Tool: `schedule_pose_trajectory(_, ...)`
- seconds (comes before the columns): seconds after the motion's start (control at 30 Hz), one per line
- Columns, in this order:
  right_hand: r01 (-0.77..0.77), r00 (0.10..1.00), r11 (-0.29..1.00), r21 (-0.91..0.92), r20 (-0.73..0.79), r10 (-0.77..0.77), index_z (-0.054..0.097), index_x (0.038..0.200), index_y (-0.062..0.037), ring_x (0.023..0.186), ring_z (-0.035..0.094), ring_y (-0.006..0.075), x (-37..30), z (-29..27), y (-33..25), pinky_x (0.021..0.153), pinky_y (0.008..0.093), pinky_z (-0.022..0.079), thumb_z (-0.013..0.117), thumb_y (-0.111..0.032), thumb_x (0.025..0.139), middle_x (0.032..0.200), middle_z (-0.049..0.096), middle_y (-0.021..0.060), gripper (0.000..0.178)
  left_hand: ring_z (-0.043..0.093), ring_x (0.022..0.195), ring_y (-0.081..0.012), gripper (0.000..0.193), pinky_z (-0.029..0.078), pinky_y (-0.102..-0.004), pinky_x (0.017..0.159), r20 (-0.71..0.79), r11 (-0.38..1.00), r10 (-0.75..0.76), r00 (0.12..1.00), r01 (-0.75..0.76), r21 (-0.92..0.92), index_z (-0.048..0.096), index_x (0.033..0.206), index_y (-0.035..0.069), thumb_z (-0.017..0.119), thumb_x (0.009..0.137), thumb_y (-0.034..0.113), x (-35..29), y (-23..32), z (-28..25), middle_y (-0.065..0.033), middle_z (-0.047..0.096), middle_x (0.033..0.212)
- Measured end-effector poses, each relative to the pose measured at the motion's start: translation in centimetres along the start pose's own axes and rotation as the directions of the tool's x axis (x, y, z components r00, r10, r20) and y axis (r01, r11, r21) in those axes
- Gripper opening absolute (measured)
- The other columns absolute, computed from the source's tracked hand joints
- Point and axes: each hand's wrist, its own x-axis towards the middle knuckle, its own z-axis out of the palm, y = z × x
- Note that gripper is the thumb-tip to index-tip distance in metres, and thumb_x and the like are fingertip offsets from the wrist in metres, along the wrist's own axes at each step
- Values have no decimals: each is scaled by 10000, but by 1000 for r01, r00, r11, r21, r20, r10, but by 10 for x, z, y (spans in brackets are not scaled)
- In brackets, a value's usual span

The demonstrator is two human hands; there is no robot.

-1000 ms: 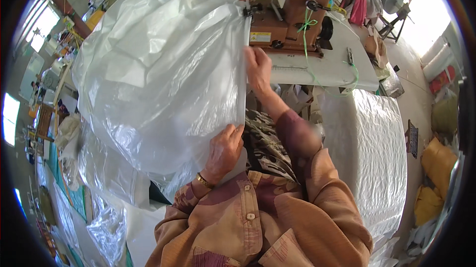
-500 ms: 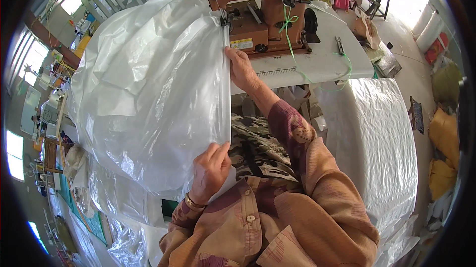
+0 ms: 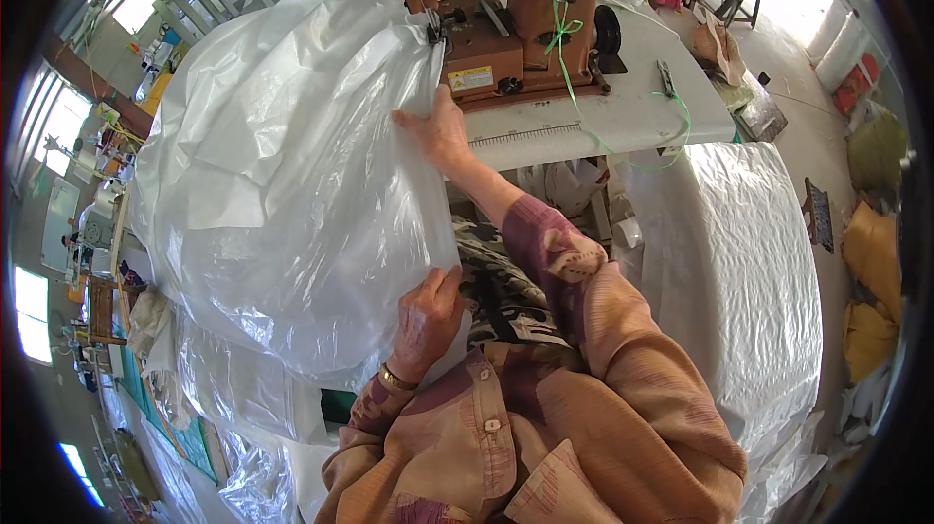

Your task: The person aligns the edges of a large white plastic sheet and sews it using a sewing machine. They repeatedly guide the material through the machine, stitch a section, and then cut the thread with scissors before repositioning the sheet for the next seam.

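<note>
A large sheet of shiny, translucent white plastic (image 3: 282, 174) bulges across the left side, its right edge running up to the needle area of a brown sewing machine (image 3: 545, 47). Near my lap, my left hand (image 3: 428, 318) is closed on that edge, fingertips pinched together. Farther up, just below the machine's presser foot, my right hand (image 3: 435, 138) lies on the sheet by the edge. Its thumb is stretched out leftward over the plastic, apart from the fingers, which partly hide behind the hand.
On the pale machine table (image 3: 632, 115) are a printed ruler scale and small thread snips (image 3: 665, 78) on a green string. A stack of white plastic sheeting (image 3: 744, 261) stands at my right. More plastic (image 3: 243, 378) hangs at lower left. Yellow bundles (image 3: 871, 252) lie far right.
My right hand has let go of its pinch on the edge and shifted left onto the sheet, thumb spread. My left hand has moved slightly up and right, still on the edge.
</note>
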Motion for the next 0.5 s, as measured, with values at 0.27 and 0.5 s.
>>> schedule_pose_trajectory(0.27, 203, 953, 972, -121, -204, -225, 563, 940, 59, 765, 653, 347, 1, -20, 18, 726, 434, 493, 685, -219, 892, 830, 676, 197, 308, 640, 707, -304, 330, 521, -380, 621, -4, 1000, -1, 1000, 1, -9, 640, 1101, -37, 642, 770, -25, -3, -10, 8, -129, 558, 866)
schedule_pose_trajectory(0.5, 266, 963, 943, 199, -90, -253, 549, 780, 29, 648, 452, 114, 24, -17, 58, 609, 303, 412, 592, -272, 990, 668, 534, 25, 370, 608, 642, -314, 278, 496, -393, 570, -68, 999, 17, 998, -19, -40, 664, 1062, -15, 631, 787, -34, 4, -18, 27, -126, 546, 810)
